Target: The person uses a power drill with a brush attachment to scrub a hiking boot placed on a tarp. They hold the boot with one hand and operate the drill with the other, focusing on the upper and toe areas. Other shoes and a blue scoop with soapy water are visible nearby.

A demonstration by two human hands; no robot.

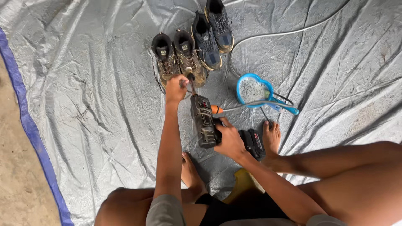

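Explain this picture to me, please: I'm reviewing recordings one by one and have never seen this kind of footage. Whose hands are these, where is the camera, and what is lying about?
There is no machine here. A person wears the camera on the head, so the one view looks down on their own arms, knees and bare feet. They sit low over a grey tarpaulin with a blue edge. The right hand grips a cordless power tool with a battery pack. The left hand is at the tool's front tip, right by a pair of muddy brown boots. Beside those stands a dark blue pair of shoes. To the right lie a small blue basin with foamy water and a pale hose.
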